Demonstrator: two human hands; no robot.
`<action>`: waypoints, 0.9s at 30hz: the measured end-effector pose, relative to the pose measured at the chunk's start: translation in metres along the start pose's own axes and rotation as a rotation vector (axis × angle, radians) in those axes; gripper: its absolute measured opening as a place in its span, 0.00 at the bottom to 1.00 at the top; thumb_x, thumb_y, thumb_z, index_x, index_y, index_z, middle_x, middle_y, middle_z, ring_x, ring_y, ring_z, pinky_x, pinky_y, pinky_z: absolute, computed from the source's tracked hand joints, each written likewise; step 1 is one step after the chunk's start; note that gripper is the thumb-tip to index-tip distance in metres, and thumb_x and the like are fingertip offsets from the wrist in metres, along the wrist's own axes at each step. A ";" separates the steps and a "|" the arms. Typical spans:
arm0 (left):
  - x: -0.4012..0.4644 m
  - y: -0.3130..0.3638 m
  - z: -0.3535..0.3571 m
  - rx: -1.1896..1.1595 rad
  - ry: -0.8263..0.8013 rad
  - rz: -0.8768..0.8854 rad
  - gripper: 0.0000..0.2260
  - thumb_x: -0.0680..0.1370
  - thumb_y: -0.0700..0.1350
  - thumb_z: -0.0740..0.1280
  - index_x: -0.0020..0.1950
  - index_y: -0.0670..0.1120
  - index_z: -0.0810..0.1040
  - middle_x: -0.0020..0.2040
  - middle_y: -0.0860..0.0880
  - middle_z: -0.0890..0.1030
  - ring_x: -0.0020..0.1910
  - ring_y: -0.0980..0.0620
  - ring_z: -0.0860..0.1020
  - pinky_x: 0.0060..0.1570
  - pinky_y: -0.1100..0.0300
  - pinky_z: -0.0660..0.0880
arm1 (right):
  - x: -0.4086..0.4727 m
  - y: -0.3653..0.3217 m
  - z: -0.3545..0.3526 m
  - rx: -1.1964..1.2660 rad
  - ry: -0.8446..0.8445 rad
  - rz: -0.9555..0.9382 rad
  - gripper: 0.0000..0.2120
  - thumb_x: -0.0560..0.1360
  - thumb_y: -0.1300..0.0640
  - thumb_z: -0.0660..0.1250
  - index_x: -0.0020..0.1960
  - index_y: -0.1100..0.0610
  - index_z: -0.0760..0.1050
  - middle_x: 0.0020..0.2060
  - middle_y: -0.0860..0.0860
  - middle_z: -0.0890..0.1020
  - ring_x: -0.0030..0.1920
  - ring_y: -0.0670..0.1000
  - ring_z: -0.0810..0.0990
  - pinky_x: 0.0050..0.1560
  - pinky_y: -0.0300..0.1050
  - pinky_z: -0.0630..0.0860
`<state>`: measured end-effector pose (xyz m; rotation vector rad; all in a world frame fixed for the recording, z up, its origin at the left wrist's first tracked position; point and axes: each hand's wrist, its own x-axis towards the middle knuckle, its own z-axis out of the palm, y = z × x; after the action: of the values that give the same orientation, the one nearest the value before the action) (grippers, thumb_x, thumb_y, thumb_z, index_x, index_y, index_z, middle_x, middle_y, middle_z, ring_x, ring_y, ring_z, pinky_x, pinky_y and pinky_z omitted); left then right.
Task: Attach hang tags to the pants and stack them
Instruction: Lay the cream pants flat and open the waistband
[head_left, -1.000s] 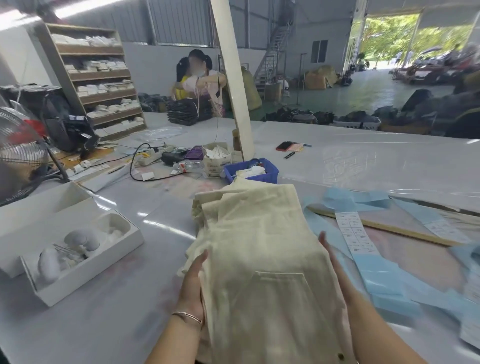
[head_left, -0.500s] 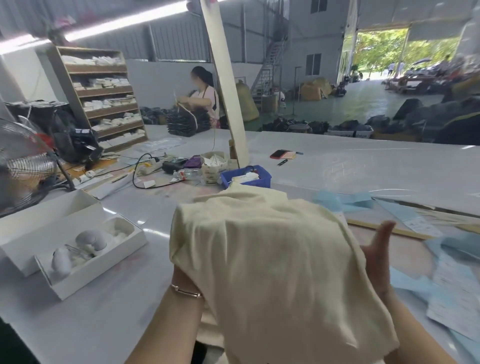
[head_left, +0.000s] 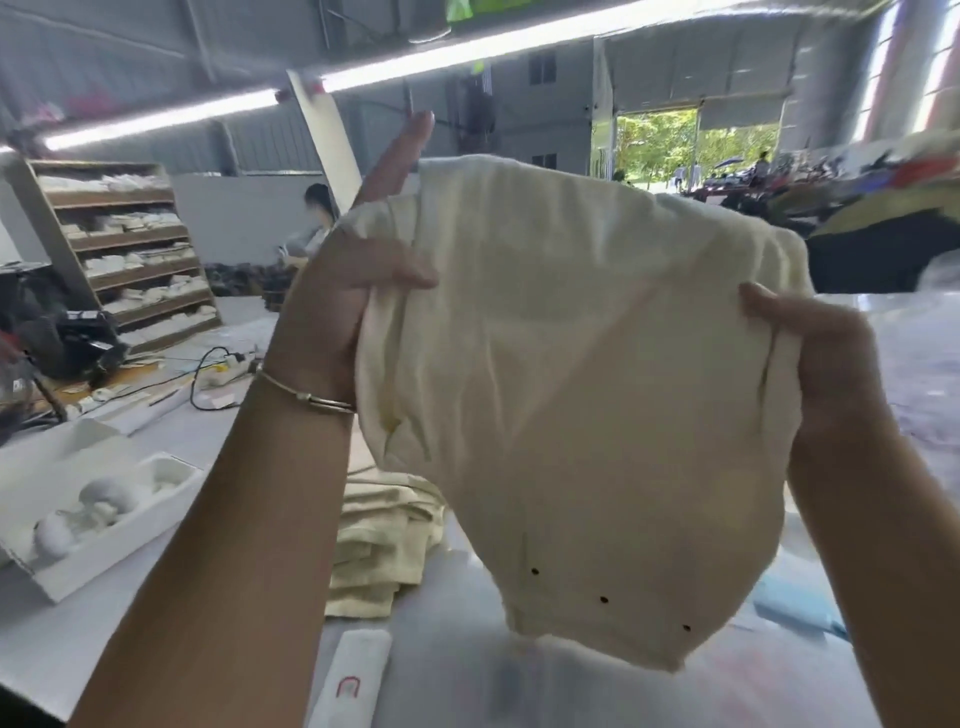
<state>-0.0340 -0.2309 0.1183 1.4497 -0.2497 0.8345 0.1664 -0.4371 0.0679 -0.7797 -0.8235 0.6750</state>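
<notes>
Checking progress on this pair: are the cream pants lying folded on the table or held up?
Held up: the left hand and right hand grip the cream pants by opposite edges, clear above the table.

Right-hand fingers (head_left: 753, 296) mostly hidden behind raised pants (head_left: 571, 389)

Garment workshop in a metal-walled hall: shelves (head_left: 130, 249) of folded cloth, long worktable (head_left: 156, 597), strip lights (head_left: 441, 52), open loading door (head_left: 696, 145).

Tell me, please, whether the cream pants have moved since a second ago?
Yes. The cream pants have gone up: they lay flat on the table, and now both hands hold them in the air above it.
</notes>
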 end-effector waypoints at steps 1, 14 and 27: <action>-0.005 -0.003 0.017 0.037 0.027 -0.015 0.36 0.68 0.25 0.57 0.75 0.46 0.66 0.60 0.35 0.78 0.58 0.35 0.78 0.54 0.43 0.77 | -0.016 -0.014 -0.004 -0.039 0.046 0.011 0.16 0.68 0.58 0.60 0.45 0.59 0.85 0.41 0.55 0.86 0.41 0.55 0.86 0.38 0.49 0.82; -0.063 -0.043 0.170 0.543 0.281 -0.047 0.32 0.61 0.29 0.74 0.59 0.56 0.82 0.58 0.55 0.82 0.57 0.53 0.78 0.61 0.47 0.75 | -0.172 -0.124 -0.105 -0.281 0.239 0.046 0.21 0.61 0.69 0.69 0.54 0.66 0.78 0.44 0.60 0.84 0.43 0.58 0.84 0.40 0.51 0.82; -0.066 -0.030 0.290 1.152 -0.427 -0.376 0.15 0.61 0.59 0.80 0.43 0.58 0.82 0.41 0.57 0.83 0.41 0.56 0.80 0.41 0.60 0.76 | -0.208 -0.153 -0.103 -0.451 -0.077 0.031 0.10 0.63 0.70 0.71 0.40 0.58 0.84 0.39 0.54 0.85 0.40 0.53 0.85 0.39 0.46 0.81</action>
<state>0.0337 -0.5219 0.0987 2.6495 0.2483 0.3059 0.1795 -0.7148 0.0679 -1.1801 -1.0532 0.5535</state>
